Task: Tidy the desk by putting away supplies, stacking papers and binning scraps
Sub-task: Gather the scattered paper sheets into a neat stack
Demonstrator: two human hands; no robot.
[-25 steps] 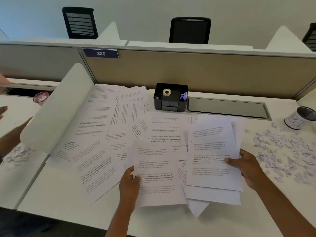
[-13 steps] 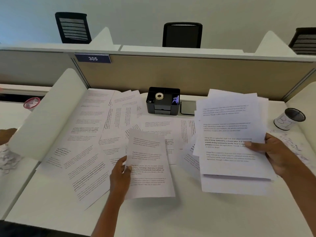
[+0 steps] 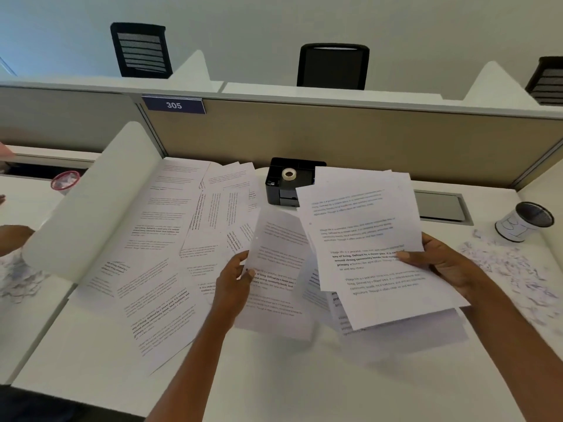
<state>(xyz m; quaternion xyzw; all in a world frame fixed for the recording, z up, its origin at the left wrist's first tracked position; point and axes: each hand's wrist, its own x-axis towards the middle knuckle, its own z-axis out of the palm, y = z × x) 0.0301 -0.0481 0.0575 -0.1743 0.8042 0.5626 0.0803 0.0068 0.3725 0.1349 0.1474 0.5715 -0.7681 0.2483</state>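
Note:
My right hand (image 3: 441,264) grips a stack of printed sheets (image 3: 365,239), lifted above the white desk (image 3: 274,376) right of centre. My left hand (image 3: 233,281) pinches the left edge of a single printed sheet (image 3: 280,269), raised and tilted toward the stack. Several more printed pages (image 3: 170,239) lie spread and overlapping over the desk's left half. A black organiser (image 3: 283,184) with a roll of tape (image 3: 288,174) in it stands at the back, partly hidden by the stack. Torn paper scraps (image 3: 502,266) are scattered at the right.
A mesh cup (image 3: 522,222) with a white label stands at the far right. A white curved divider (image 3: 91,202) separates the neighbouring desk on the left, where another person's hand (image 3: 12,239), a small cup (image 3: 65,181) and more scraps (image 3: 15,278) show. A tan partition (image 3: 335,138) closes the back.
My left hand has lifted its single sheet off the desk and swung it right toward the stack. My right hand has brought the stack a little left and nearer.

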